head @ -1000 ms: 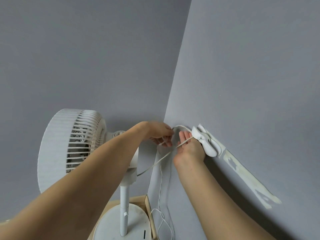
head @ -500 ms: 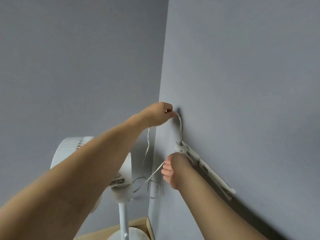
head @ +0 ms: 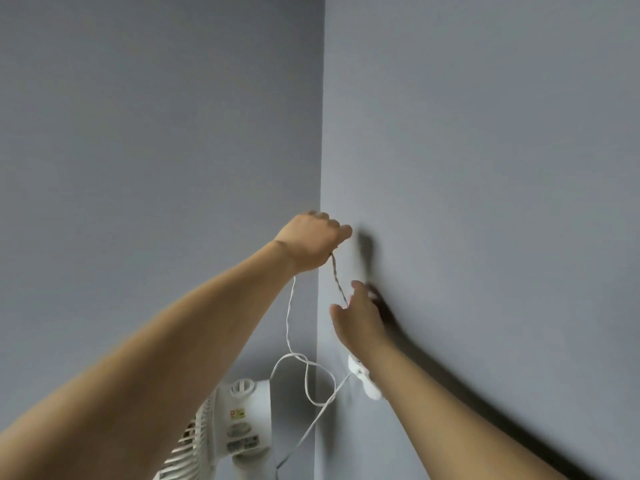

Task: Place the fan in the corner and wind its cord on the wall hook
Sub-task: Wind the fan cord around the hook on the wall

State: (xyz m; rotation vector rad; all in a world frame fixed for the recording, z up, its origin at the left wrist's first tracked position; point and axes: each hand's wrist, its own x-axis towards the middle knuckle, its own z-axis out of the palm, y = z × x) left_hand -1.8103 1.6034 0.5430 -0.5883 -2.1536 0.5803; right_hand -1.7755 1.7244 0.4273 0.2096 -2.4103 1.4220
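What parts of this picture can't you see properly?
- Hook: head view, mostly behind the right forearm; whether any cord is wound on it cannot be told.
- Fan: cut off by the bottom edge; its base is out of view.
- Right hand: blurred, so its grip on the cord is unclear.
- Left hand: fingertips curl away, hiding the cord's end.

Fan point(head: 239, 424) glossy white plastic, cord point(head: 289, 327) prob. smooth plastic; walls point(head: 485, 168) matt.

- fan point(head: 239, 424), lower middle of the frame: white, with grey printed labels and a small red mark
- cord point(head: 290, 327): white
- walls point(head: 156, 133): plain blue-grey
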